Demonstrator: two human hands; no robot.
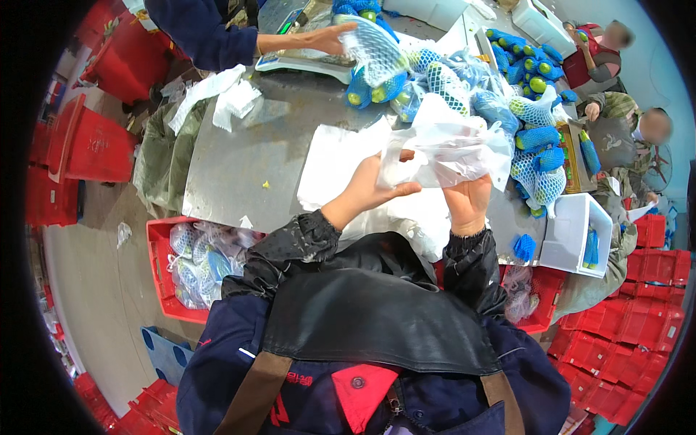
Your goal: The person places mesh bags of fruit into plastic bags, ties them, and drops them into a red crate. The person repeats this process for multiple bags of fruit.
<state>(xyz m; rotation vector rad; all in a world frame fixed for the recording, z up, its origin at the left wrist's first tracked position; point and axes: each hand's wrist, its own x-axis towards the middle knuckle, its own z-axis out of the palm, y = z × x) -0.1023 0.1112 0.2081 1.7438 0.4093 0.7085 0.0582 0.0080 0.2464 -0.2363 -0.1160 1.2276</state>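
Note:
A thin clear plastic bag (454, 155) is spread between my two hands above the metal worktable. My left hand (361, 187) grips its left side, the thumb pointing right and the fingers partly behind the film. On the right side, my right hand (470, 201) has its palm turned up, and the film covers its fingertips. Under the hands lies a stack of flat white plastic bags (331, 163). Just beyond are bundles of green fruit in white netting (446, 81) and blue foam net sleeves (389, 89), some inside clear bags.
A co-worker's hand (326, 41) holds a netted bundle (375, 49) near a weighing scale (304, 64). Red crates (154, 261) with bagged fruit stand against the table's near edge. A white foam box (565, 234) sits at the right. Two people (592, 60) work at the far right.

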